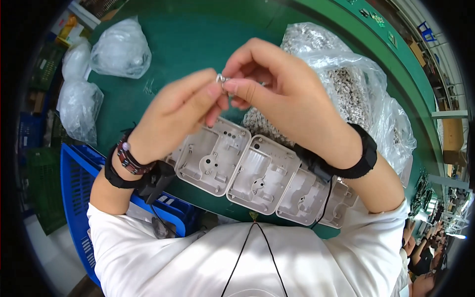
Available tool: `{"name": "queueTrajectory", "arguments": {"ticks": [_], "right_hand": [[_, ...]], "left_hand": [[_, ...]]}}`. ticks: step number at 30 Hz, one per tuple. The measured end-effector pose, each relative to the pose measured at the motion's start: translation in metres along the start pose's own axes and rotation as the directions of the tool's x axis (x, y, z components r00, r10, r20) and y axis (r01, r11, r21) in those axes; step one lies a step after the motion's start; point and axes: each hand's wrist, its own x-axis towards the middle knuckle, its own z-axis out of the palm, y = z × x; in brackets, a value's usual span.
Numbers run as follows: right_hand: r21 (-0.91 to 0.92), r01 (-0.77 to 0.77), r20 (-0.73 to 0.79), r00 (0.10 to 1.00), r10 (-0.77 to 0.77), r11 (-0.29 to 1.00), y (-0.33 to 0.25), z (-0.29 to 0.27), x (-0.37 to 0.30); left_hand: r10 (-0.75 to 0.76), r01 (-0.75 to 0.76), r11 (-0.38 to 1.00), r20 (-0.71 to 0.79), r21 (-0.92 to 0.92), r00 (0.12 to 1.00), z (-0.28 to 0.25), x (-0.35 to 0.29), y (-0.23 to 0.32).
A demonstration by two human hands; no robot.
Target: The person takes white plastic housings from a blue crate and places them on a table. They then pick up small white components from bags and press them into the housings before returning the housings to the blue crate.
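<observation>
Above the green table, my left hand (170, 111) and my right hand (292, 91) meet fingertip to fingertip. Both pinch a small shiny metal piece (221, 79), too small to name its kind. Below them lies a row of light-grey plastic housings: one (195, 171) under my left wrist, another (247, 180) in the middle, and a third (302, 200) further right, partly behind my right forearm. Their open insides show ribs, posts and round holes. Close to my right hand, a large clear plastic bag (391, 119) holds a heap of small silvery parts (346, 86).
Clear plastic bags (121, 47) stand at the far left of the green table (193, 34), one more bag (79, 109) nearer me. A blue plastic crate (74, 198) is beside my left arm. Small circuit boards (377, 19) lie on a green surface at the far right. People are in the lower right background.
</observation>
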Motion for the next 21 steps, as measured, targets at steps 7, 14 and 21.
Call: {"name": "queueTrajectory", "arguments": {"ticks": [7,14,21], "right_hand": [[-0.432,0.336,0.096,0.94,-0.327,0.837,0.005,-0.003,0.018],[-0.655,0.263,0.232,0.962,-0.143,0.709,0.02,0.009,0.002],[-0.792,0.378,0.436,0.9,0.011,0.48,0.056,0.05,-0.011]], "left_hand": [[0.309,-0.263,0.873,-0.049,0.411,0.95,-0.008,0.012,-0.016],[0.183,-0.17,0.983,-0.256,0.073,0.949,-0.038,0.018,-0.014],[0.04,-0.202,0.907,-0.401,-0.371,0.915,-0.04,0.025,-0.011]]}}
